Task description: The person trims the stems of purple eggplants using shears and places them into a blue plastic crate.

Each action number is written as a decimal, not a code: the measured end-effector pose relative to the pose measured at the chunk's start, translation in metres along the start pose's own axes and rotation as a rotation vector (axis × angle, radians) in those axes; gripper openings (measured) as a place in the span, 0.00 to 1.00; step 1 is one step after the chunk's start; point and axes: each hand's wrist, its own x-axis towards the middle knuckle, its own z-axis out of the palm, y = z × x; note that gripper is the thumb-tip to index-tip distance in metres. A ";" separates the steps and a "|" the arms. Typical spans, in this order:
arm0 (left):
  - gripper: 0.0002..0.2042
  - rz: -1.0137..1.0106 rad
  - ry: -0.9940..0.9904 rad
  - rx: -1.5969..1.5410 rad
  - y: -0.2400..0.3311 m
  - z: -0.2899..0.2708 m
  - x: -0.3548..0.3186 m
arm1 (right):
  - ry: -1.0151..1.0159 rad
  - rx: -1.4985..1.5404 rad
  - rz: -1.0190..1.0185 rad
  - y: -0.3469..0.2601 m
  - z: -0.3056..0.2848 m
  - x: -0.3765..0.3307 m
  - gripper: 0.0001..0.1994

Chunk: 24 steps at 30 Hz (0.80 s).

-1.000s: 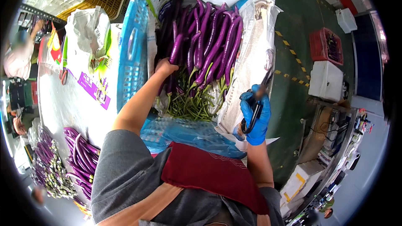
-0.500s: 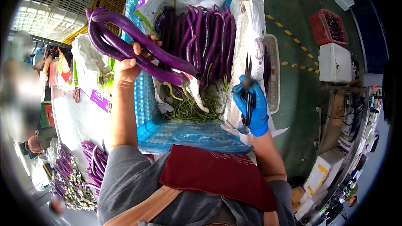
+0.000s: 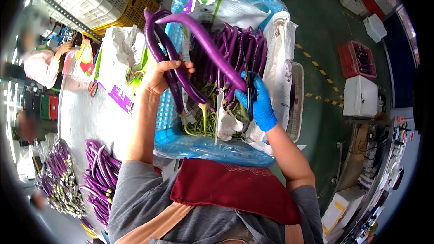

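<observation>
Above the blue crate (image 3: 181,142), left hand (image 3: 159,77) fingers grasp long purple eggplants (image 3: 181,58); gloved right hand (image 3: 258,101) grips scissors (image 3: 248,88)

A white table (image 3: 86,117) is standing at the left, carrying a blue crate (image 3: 212,147) lined with clear plastic, the crate sitting at the table's right edge and overhanging toward the floor. Lying on the table beside the crate is a printed white bag (image 3: 120,58), with red-handled scissors (image 3: 92,88) just left of it. Nearer the person, a pile of long purple eggplants (image 3: 101,176) is lying on the tabletop. The green floor (image 3: 325,63) at the right is carrying a red crate (image 3: 357,59) and a white box (image 3: 360,97) just below it.
</observation>
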 end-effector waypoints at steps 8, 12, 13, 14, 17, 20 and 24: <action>0.25 0.013 0.034 -0.253 -0.043 0.023 -0.006 | -0.083 -0.478 -0.415 -0.015 0.056 -0.007 0.24; 0.19 0.157 0.091 -0.114 -0.079 0.033 0.004 | -0.100 -0.705 -0.561 -0.011 0.067 -0.025 0.22; 0.19 0.081 0.050 -0.165 -0.076 0.033 -0.001 | -0.116 -0.771 -0.599 -0.011 0.066 -0.028 0.22; 0.20 0.004 0.009 -0.214 -0.074 0.034 -0.006 | -0.130 -0.837 -0.636 -0.011 0.065 -0.030 0.21; 0.21 -0.037 0.014 -0.313 -0.074 0.039 -0.010 | -0.131 -0.902 -0.686 -0.003 0.061 -0.036 0.17; 0.22 0.098 -0.045 -0.234 -0.069 0.049 -0.014 | -0.119 -0.757 -0.664 -0.022 0.056 -0.039 0.18; 0.29 0.249 -0.150 -0.239 -0.044 0.040 -0.020 | -0.118 0.237 -0.077 -0.070 0.036 -0.045 0.23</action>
